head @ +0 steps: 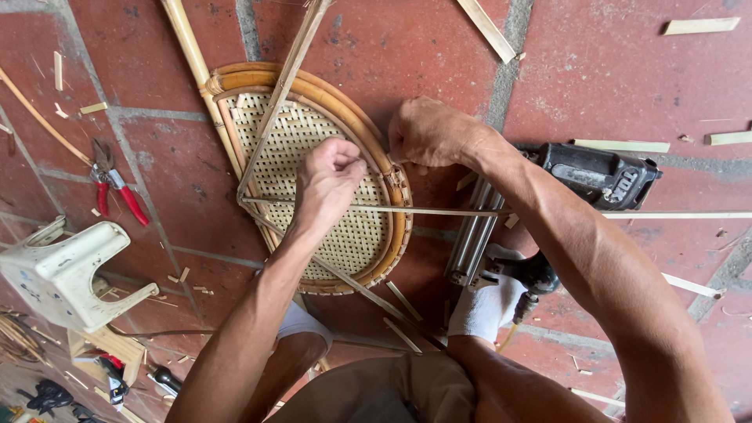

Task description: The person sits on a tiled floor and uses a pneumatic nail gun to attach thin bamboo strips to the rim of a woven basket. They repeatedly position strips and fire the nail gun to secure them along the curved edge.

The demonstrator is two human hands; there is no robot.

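Knees framed the woven seat [313, 172] flat on the floor [611, 86].
Left hand [329, 184] pinched a thin strip [439, 210] taut across it; right hand [427, 133] gripped the rim, steadying; nail gun [595, 176] waited beside.

Right hand's [427, 133] fingertips behind the rattan frame [329, 94]; long cane strip [627, 213] cut by right edge

Evenly lit by soft daylight, no harsh glare. Only faint, diffuse shadows under the forearms and beside the white stool [66, 274] at 8 o'clock. Sharp through the centre, weave of the cane panel [313, 188] crisply resolved. Wide-angle stretching toward 5 and 7 o'clock; slightly dimmer, softer corner at 7 o'clock.
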